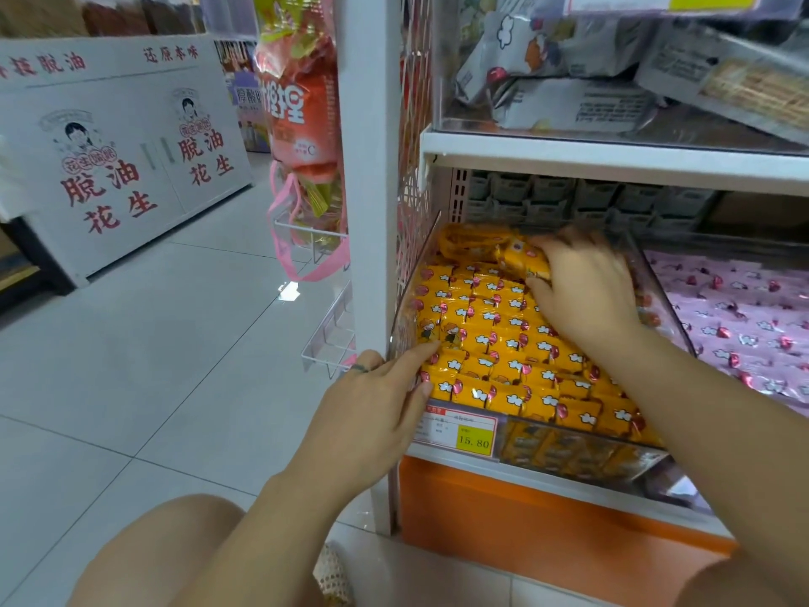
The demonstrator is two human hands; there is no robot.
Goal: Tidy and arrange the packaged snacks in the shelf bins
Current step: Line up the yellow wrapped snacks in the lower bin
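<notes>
White shelf (pixel 613 146), clear bin (pixel 416 278): left hand (pixel 372 414) flat on its wall, right hand (pixel 586 295) grips glossy packet (pixel 518 258).

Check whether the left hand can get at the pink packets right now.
Probably not directly. The left hand rests at the near bin's front corner; the right hand grips a yellow packet, its forearm crossing between, and a clear divider walls off the pink packets.
</notes>
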